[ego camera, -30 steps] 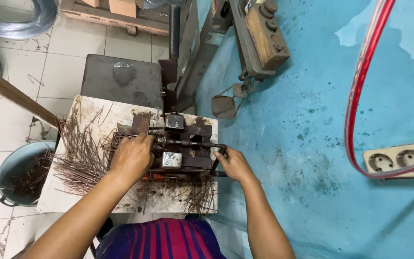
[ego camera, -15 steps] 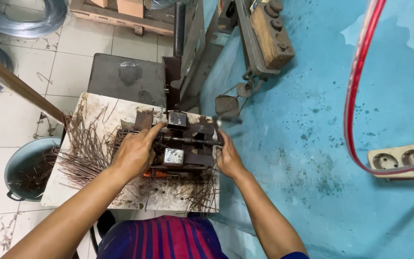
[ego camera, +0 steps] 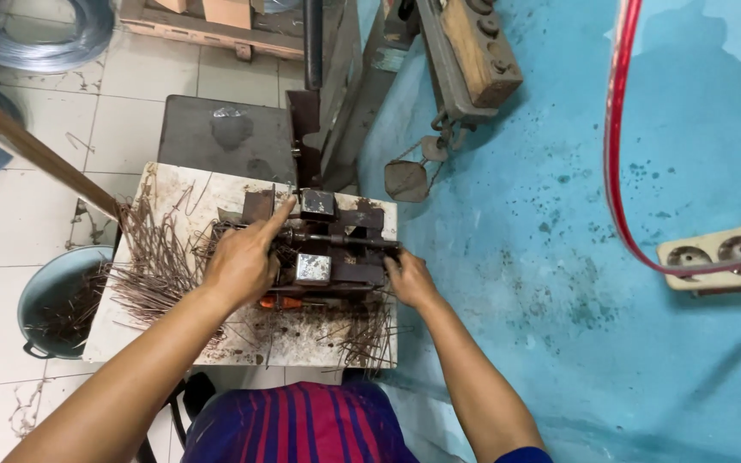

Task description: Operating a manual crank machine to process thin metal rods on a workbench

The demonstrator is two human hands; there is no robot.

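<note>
A rusty metal bending jig (ego camera: 329,247) with two square blocks and a horizontal shaft stands on a stained white worktable (ego camera: 302,347). My left hand (ego camera: 240,261) rests on the jig's left side, its index finger stretched toward the upper block. My right hand (ego camera: 408,278) is closed on the crank handle at the shaft's right end, against the jig's right edge. A heap of thin brown wire pieces (ego camera: 154,273) lies left of the jig, and more wires (ego camera: 367,330) lie in front of it.
A blue bucket (ego camera: 38,302) with wire pieces stands left of the table. A dark metal plate (ego camera: 220,137) and a machine frame (ego camera: 370,77) lie behind. A blue wall (ego camera: 559,257) carries a red cable (ego camera: 617,154) and a socket strip (ego camera: 720,255). Wire coils (ego camera: 36,43) lie on the tiled floor.
My right hand swung the crank handle from low beside the jig up and over, then back down against the jig's right edge. My left index finger stretched out toward the upper block.
</note>
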